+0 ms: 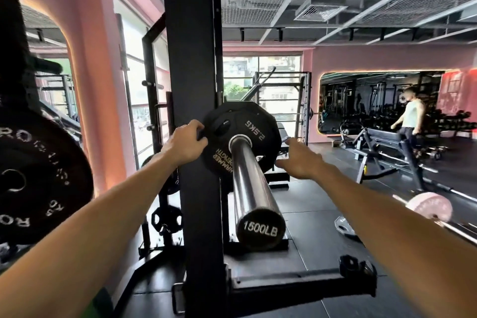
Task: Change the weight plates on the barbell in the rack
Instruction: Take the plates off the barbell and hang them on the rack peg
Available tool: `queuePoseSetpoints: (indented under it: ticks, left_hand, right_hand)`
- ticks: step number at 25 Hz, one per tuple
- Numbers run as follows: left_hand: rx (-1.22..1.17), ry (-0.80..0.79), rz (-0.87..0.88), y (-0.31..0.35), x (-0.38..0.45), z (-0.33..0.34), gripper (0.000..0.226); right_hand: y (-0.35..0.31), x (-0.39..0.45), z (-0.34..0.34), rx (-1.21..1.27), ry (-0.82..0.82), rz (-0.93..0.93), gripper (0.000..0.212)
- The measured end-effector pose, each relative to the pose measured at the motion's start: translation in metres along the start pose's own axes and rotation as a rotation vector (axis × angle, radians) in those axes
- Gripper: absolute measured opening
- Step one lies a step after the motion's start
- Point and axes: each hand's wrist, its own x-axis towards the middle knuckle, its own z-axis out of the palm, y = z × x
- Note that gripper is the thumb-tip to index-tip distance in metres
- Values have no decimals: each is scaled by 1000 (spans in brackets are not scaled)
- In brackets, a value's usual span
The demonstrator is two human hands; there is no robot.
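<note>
A big black plate hangs at the far left. The left hand grips the left rim of the small plate, fingers curled over its edge. That plate, marked 2.5 KG, sits far in on the bar, close against the rack post. The bar's end cap reads 1500LB. The right hand reaches to the plate's right rim with fingers straight and relaxed, holding nothing. A pink plate lies on the floor at right.
</note>
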Motion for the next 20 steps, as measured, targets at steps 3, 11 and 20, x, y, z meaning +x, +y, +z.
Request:
queuePoseSetpoints:
  ticks: [3, 11, 20]
  left_hand:
    - [5, -8, 49, 2, 27, 19, 46]
    - [207, 97, 64, 12, 56, 43, 38]
    - [65, -73, -148, 7, 25, 32, 48]
  right_hand:
    - [-3, 30, 15, 136, -5, -28, 73]
    - [-13, 67, 42, 74, 150, -108, 66]
    - [-32, 49, 22, 97, 241, -218, 67]
